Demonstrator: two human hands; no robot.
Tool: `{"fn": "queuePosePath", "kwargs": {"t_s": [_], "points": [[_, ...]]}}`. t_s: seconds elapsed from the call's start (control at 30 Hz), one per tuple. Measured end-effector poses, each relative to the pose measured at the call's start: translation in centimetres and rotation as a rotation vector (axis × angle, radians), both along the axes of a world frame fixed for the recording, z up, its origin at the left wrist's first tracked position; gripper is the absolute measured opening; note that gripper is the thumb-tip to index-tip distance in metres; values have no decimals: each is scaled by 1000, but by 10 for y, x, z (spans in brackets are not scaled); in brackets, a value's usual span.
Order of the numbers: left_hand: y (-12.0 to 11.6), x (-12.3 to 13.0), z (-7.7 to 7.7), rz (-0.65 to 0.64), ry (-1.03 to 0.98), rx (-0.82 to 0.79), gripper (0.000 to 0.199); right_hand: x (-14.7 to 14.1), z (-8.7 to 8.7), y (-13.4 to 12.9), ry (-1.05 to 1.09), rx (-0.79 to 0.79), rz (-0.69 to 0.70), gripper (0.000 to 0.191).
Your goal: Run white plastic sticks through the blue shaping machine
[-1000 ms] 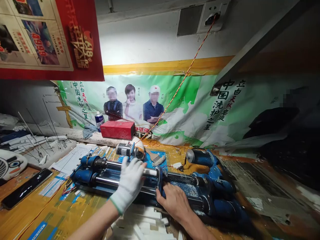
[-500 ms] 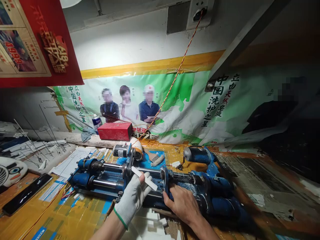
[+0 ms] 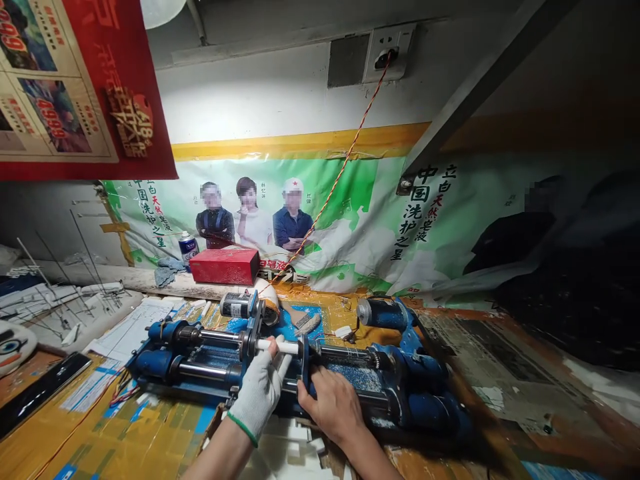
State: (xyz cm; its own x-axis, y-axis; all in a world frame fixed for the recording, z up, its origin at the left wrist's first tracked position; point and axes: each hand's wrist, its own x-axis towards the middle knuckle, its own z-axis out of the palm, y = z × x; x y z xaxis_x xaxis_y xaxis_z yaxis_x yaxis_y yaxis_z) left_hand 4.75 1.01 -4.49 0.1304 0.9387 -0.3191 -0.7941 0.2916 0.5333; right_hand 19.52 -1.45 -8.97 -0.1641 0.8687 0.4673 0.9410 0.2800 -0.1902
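A blue machine (image 3: 215, 395) with steel rods lies across the bench. My left hand (image 3: 261, 387), in a white glove with a green cuff, is closed on a white stick (image 3: 286, 347). The stick lies level between the machine's two upright plates, its ends at or against them. My bare right hand (image 3: 334, 400) is closed around the lower part of the right-hand sliding plate (image 3: 304, 357), thumb in front. Its other fingers are partly hidden. White blocks (image 3: 295, 443) lie below my hands, in front of the machine.
A brush (image 3: 305, 321), a red box (image 3: 225, 267) and a spray can (image 3: 189, 247) stand or lie behind the machine. A black phone (image 3: 43, 393) is at left. A twisted cord (image 3: 345, 163) runs from the wall socket (image 3: 389, 55). A red poster (image 3: 165, 160) hangs upper left.
The white stick has gone from slanting in front of the machine to level between the plates. My right hand and the right-hand plate have moved left, narrowing the gap. The camera view has shifted slightly.
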Motion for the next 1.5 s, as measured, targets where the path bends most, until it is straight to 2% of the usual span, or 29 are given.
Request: {"fn": "queuePosePath", "kwargs": {"t_s": [0.1, 0.17, 0.2, 0.23, 0.27, 0.33, 0.37, 0.43, 0.5, 0.57, 0.8, 0.97, 1.07, 1.23, 1.5], "points": [[-16, -23, -4, -149, 156, 32, 27, -6, -4, 1, -2, 30, -7, 19], [-24, -58, -8, -257, 415, 129, 37, -7, -5, 1, 3, 48, 6, 19], [-25, -82, -10, -240, 612, 193, 39, -7, -6, 2, 8, 55, 6, 20], [-24, -107, -12, -148, 845, 257, 40, -6, -6, 2, 12, 61, 4, 20], [-22, -134, -13, -2, 1109, 315, 41, -6, -6, 2, 18, 67, 3, 21], [-12, -182, -17, 391, 1614, 315, 42, -7, -6, 2, 27, 81, -4, 20], [-6, -201, -20, 496, 1823, 314, 41, -7, -6, 2, 29, 89, -7, 20], [5, -222, -29, 600, 2148, 324, 39, -8, -7, 2, 25, 104, -10, 20], [13, -224, -39, 623, 2319, 346, 36, -8, -7, 3, 15, 116, -3, 20], [18, -215, -49, 672, 2364, 387, 35, -8, -9, 4, 5, 134, 6, 20], [21, -175, -75, 738, 2309, 600, 39, -8, -13, 6, 4, 201, 14, 20], [23, -156, -76, 864, 2305, 734, 31, -8, -12, 5, 16, 192, 15, 19], [24, -150, -71, 869, 2324, 825, 18, -7, -11, 5, 10, 177, 19, 19], [28, -165, -73, 790, 2375, 928, 15, -4, -9, 4, -6, 161, 48, 20], [40, -226, -69, 777, 2441, 913, 13, -5, -11, 6, 2, 171, 49, 20]]}}
